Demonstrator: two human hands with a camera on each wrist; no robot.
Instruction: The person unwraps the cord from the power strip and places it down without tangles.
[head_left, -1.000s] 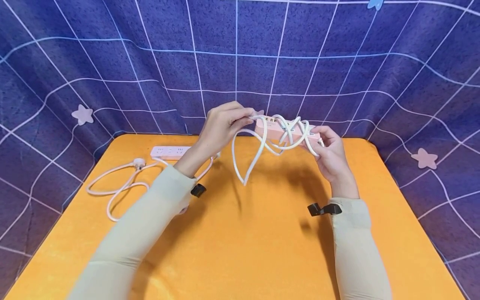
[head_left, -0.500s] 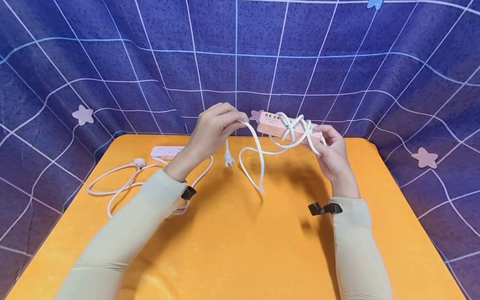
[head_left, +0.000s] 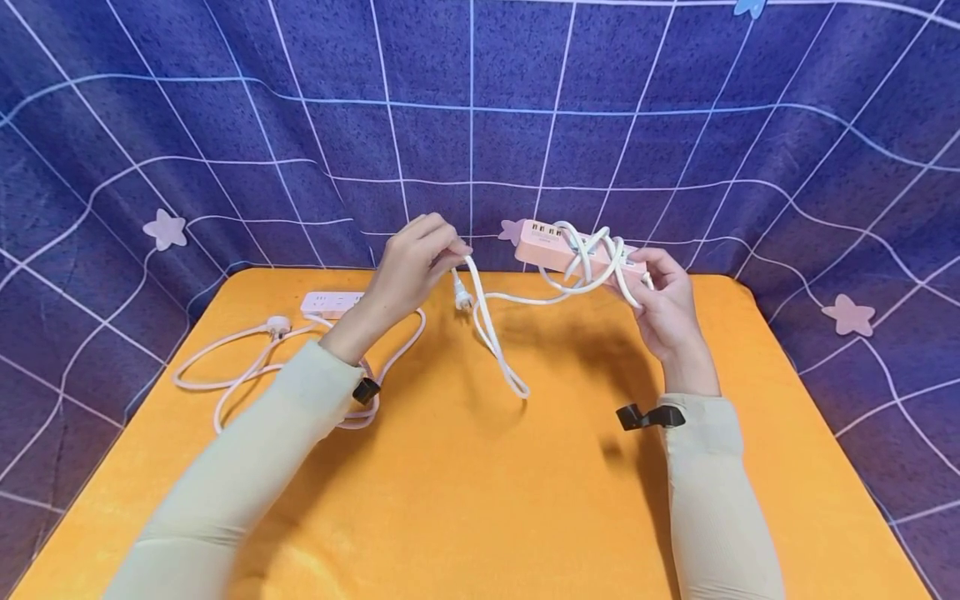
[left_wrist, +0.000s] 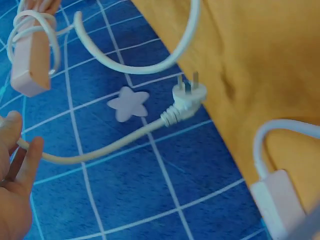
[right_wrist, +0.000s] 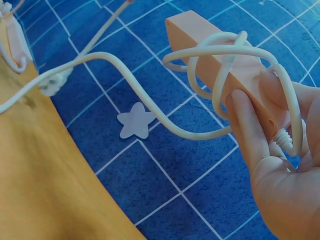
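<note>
Where a dark blue curtain (head_left: 660, 75) with a pale grid forms the background, an orange-covered table (head_left: 525, 500) extends across the foreground. The right hand (head_left: 671, 308) grips one end of a pink power strip (head_left: 557, 259), which is held raised and tilted over the far part of the table. The left hand (head_left: 416, 267), apart from the strip, pinches a white cord (left_wrist: 140, 69) between thumb and fingers. The cord is wound in crossing turns around the strip, mostly toward its gripped end; a slack loop hangs between the hands. Whether this loop touches the table cannot be determined. A pale power strip (head_left: 330, 303) lies on the table at left, partly hidden, with a second cord (head_left: 198, 387) in loose loops beside it. A white plug (left_wrist: 189, 96), prongs exposed, hangs from the pinched cord. Another plug (head_left: 278, 326) is near the pale strip. Small dark ports (head_left: 547, 228) show at the pink strip's unwrapped end.
</note>
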